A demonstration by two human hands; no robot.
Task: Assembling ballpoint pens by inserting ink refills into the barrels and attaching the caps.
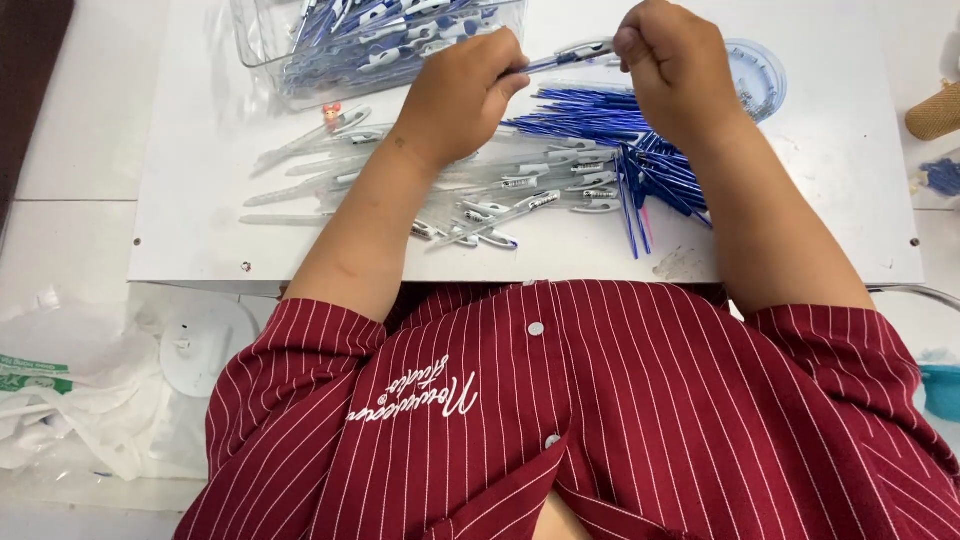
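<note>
Assembling a pen [565,55] above a white board [800,240], holding it level between both hands at the far edge of the work area. Gripping the near end of the barrel with the left hand [462,92], fingers curled tight around it; pinching the far end, clip side, with the right hand [672,62], knuckles bunched and closed on the part. Keeping the two halves in one straight line seems the key to doing this step well, as does pressing steadily rather than forcing, since a thin blue refill looks likely to bend if pushed off-axis. Showing a slim clear barrel with blue inside and a pale clip; whether the tip is fully seated cannot be told from here. Lying beneath the hands: a row of clear barrels [540,190] with clips, spread side by side, and beside them a loose heap of blue refills [640,165] fanning toward the right. Standing at the far left of the board: a clear plastic box [262,40] filled with blue-and-white pens. Peeking out behind the right hand: a round clear lid [765,75].
</note>
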